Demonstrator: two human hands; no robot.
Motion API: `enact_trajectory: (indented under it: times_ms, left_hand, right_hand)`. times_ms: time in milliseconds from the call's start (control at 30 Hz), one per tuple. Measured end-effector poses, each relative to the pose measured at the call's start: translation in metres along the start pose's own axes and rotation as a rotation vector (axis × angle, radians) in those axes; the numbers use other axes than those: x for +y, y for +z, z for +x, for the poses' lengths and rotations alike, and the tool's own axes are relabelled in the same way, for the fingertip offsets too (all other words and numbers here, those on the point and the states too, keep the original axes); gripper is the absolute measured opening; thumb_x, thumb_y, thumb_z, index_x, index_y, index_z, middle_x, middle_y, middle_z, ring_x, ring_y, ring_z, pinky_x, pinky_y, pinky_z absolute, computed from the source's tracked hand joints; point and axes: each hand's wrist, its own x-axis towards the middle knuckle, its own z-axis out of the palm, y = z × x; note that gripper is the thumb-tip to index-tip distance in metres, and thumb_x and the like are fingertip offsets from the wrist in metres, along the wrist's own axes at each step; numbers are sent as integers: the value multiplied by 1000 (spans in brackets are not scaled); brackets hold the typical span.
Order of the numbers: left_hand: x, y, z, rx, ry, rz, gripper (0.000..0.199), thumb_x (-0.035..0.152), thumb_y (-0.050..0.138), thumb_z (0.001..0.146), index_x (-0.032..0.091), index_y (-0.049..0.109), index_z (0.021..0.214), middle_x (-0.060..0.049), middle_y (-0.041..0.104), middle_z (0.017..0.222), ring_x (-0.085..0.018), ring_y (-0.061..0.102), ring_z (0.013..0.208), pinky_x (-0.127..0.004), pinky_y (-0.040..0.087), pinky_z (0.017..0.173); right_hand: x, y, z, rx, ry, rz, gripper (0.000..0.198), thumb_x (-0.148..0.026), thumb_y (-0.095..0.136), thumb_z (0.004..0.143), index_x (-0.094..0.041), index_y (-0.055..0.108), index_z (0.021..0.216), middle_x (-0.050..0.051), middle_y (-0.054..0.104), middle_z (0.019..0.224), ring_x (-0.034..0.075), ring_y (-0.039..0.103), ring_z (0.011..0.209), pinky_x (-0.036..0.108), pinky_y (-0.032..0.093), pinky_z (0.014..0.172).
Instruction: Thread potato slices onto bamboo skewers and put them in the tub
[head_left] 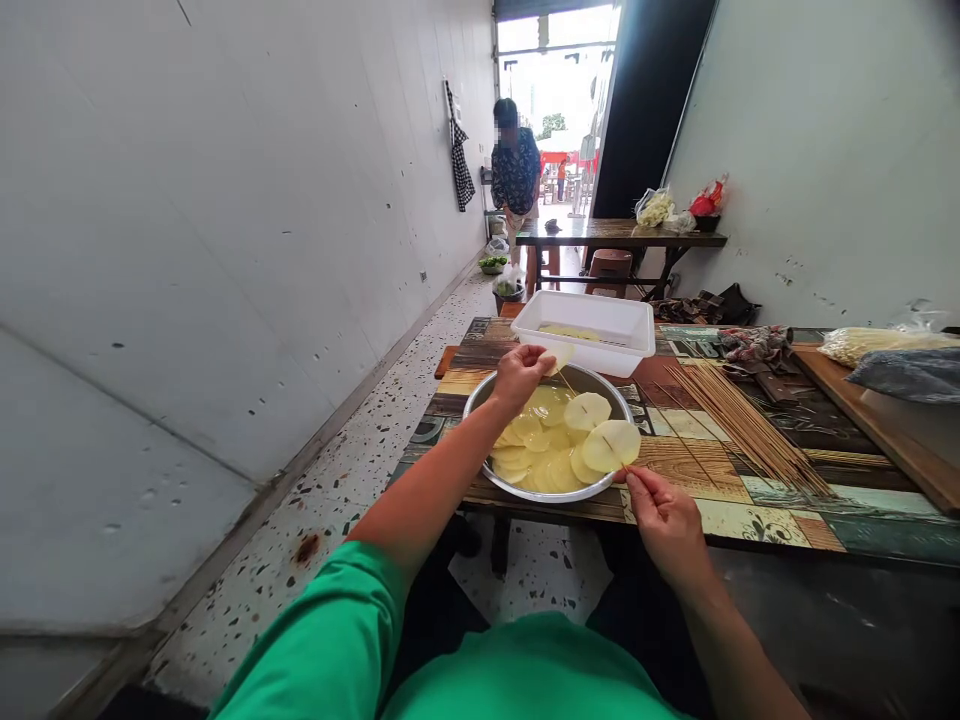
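head view: threading step in hand, by the look of it
left hand (521, 378): pinching end slice (559, 357) at far end of skewer (568, 384); pierced or not, can't tell
right hand (667, 520): gripping skewer's near end
skewer: above metal basin (551, 497), through two threaded slices (587, 411)
next move: probably calls for steady skewer, slice centred

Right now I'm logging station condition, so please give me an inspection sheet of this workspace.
Surface: patterned table, partly covered.
Job's things: skewer through pale round slices; more slices in the metal bowl.
Clutter: loose skewers, rumpled cloth, and bags on a wooden board, to the right.
Left hand: pinches a slice at the skewer's far end.
Right hand: holds the skewer's near end.
Cables: nothing seen.
Surroundings: white tub beyond the bowl; person near a second table.
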Motion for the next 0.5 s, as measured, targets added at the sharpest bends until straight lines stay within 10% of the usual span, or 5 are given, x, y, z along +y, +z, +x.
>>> enact_trajectory:
  times_ms: [200,367,500]
  left_hand:
    - [1,-2,1,-13,34,30,11,17,70,68,16,60,72,4,61,65,-9,56,62,-22,48,68]
    - [-5,-3,5,-64,105,52,9,17,67,70,17,59,74,4,61,69,-9,57,66,-20,45,71]
    - [-7,-4,5,-75,99,33,9,18,67,71,17,58,73,5,60,68,-9,56,66,-20,44,71]
  right_hand:
    - [-3,-4,-2,10,19,-1,28,-47,58,82,-21,69,78,4,64,66,20,61,65,30,49,60]
    - [-7,-10,4,-226,418,589,32,-50,70,72,-21,61,77,-12,23,44,7,14,38,20,17,32]
    - [-4,-10,6,-257,451,682,32,-50,71,71,-21,59,78,-14,17,44,7,10,38,19,16,30]
